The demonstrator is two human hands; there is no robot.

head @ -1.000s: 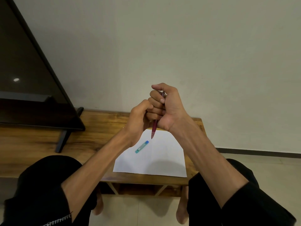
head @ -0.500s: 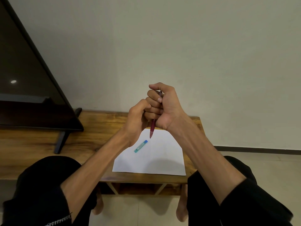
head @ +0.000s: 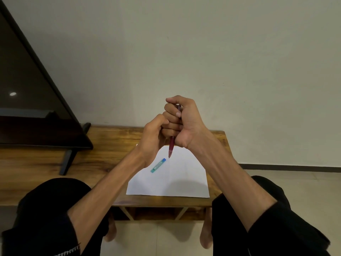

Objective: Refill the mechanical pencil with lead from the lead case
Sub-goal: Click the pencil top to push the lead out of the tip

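My right hand [head: 184, 122] is raised above the table and grips a dark red mechanical pencil [head: 171, 147] in a fist, tip pointing down, with the thumb over its top end. Most of the barrel is hidden inside the fingers. My left hand [head: 153, 139] is curled against the right hand's fingers; whether it touches the pencil or holds anything is hidden. A small teal lead case [head: 158, 165] with a blue cap lies flat on the white sheet of paper [head: 177, 182], just below and left of the pencil tip.
The paper lies on a low wooden table [head: 114, 145] against a plain wall. A dark television [head: 27, 100] on a stand fills the left side. My knees in black trousers and my bare feet are below the table's front edge.
Both hands drifted slightly lower and left together with the pencil. The grip looks the same, and the lead case stays where it was.
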